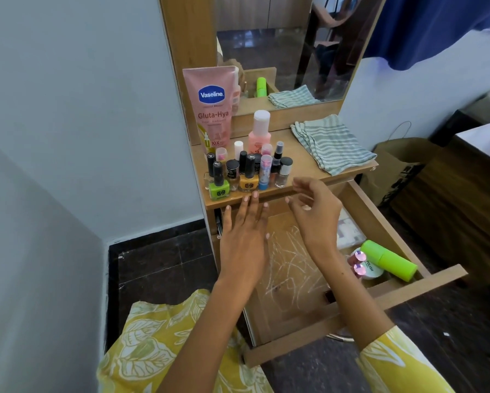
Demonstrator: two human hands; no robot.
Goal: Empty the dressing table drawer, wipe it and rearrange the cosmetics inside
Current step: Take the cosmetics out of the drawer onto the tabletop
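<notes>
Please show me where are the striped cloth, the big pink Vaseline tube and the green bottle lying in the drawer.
striped cloth (330, 143): head view, middle of the folded fabric.
Vaseline tube (211, 109): head view, front label area.
green bottle (390, 260): head view, middle of its body.

I count one tall pink lotion tube (211, 109) on the wooden worktop (303, 163), and one pink bottle with white cap (259, 131) beside it. In front of them I see a group of small nail polish bottles; I cannot give the exact number, but one is green (218, 188) and one is yellow (249, 181). There is one folded grey striped cloth (329, 143). In the open wooden drawer (394, 290) I count one green cylinder bottle (388, 259), one white round jar (370, 269) and two small pink round caps (359, 263). Two hands are visible, left (242, 245) and right (317, 217).
</notes>
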